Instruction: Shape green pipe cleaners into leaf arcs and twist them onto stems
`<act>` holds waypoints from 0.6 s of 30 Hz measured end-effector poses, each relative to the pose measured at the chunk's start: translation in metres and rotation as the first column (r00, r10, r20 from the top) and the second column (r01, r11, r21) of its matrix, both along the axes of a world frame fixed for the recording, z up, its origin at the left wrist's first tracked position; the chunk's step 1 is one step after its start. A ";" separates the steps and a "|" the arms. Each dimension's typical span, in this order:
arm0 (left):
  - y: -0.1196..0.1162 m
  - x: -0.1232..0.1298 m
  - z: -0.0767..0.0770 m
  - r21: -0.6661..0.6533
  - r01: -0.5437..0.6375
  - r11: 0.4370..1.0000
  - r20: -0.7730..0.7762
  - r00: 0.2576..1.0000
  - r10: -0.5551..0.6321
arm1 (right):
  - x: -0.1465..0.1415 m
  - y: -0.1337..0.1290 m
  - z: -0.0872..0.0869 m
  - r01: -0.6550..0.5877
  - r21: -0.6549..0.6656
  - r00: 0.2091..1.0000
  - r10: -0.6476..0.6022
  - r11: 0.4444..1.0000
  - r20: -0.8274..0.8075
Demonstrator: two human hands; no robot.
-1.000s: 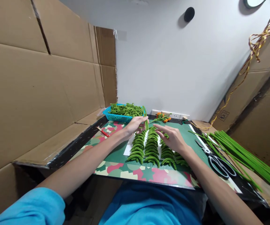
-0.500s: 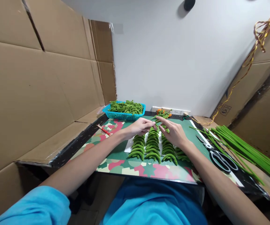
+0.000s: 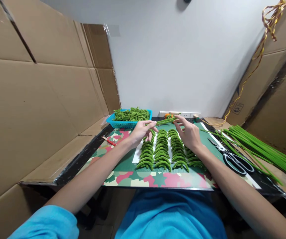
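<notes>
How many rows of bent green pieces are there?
4. Left to right: first row, second row, third row, fourth row, partly hidden by the right forearm, which may cover more.

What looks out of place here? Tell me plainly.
Little. The curved green pieces lie in neat rows; a few loose green stems beside the scissors look untidy, straying askew from the main bundle. I see nothing spilled or damaged.
</notes>
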State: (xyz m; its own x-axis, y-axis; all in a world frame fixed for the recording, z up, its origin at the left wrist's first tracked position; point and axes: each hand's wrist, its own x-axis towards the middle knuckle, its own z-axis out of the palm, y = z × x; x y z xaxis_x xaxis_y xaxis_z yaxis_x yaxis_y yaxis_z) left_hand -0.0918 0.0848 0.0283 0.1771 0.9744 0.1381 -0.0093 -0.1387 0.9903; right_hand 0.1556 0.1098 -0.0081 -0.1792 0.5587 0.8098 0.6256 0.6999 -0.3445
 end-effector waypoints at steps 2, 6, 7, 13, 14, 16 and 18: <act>0.000 -0.001 0.000 -0.003 0.003 1.000 -0.004 1.000 -0.003 | 0.002 0.003 0.000 0.012 -0.006 1.000 -0.012 1.000 -0.025; -0.001 -0.001 0.002 -0.016 0.028 0.999 -0.005 1.000 -0.028 | 0.006 0.007 -0.002 0.010 0.040 1.000 -0.010 0.999 0.000; -0.001 -0.001 0.002 -0.015 0.025 1.000 0.001 1.000 -0.025 | 0.006 0.007 -0.002 0.000 0.052 1.000 0.000 0.999 0.012; -0.002 0.003 0.001 -0.036 0.018 0.999 0.051 0.999 -0.016 | 0.005 0.004 -0.002 -0.044 0.130 0.997 0.034 0.991 0.076; -0.002 0.003 0.001 -0.042 0.019 0.999 0.061 0.998 -0.016 | 0.005 0.004 -0.002 -0.051 0.135 0.995 0.039 0.990 0.091; -0.002 0.003 0.000 -0.050 0.009 0.999 0.078 0.997 -0.005 | 0.006 0.004 -0.003 -0.063 0.133 0.991 0.047 0.989 0.123; -0.002 0.003 0.000 -0.056 -0.010 0.998 0.090 0.996 0.015 | 0.006 0.005 -0.004 -0.073 0.126 0.988 0.054 0.989 0.147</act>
